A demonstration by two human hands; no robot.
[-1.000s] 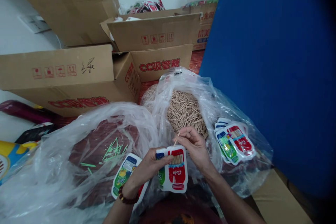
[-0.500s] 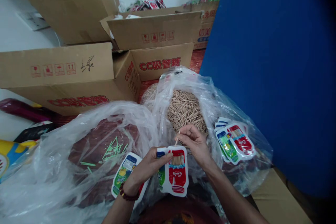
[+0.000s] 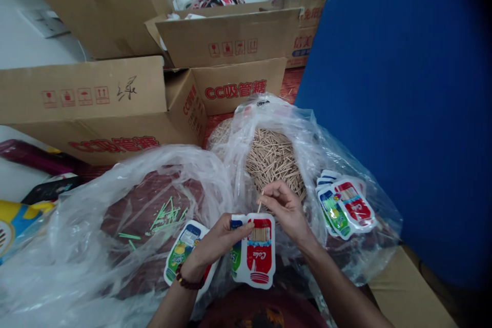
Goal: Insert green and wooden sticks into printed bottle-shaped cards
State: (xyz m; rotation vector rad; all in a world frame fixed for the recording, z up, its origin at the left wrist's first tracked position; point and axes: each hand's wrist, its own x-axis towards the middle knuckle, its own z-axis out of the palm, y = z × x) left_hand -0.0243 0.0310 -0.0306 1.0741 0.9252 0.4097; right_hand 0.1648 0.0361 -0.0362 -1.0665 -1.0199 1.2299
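Observation:
My left hand (image 3: 215,246) is closed on a red cola-bottle-shaped packet (image 3: 258,252) that has thin wooden sticks showing in its window. Above the packet's top edge, my right hand (image 3: 286,210) pinches one wooden stick (image 3: 260,202). A second, green and blue packet (image 3: 183,253) lies under my left wrist. Just beyond my hands a clear plastic bag (image 3: 246,128) holds a heap of wooden sticks (image 3: 274,161). To the right, a stack of similar packets (image 3: 346,207) rests on the plastic.
A large clear bag (image 3: 96,236) at left holds a few green sticks (image 3: 165,215). Cardboard boxes (image 3: 100,107) with red print stand behind. A tall blue panel (image 3: 403,87) fills the right side. A flat cardboard piece (image 3: 407,292) lies at bottom right.
The view has tilted slightly, so the boxes sit a little higher. My right hand has shifted the stick a bit at the packet's top; my left hand keeps its hold.

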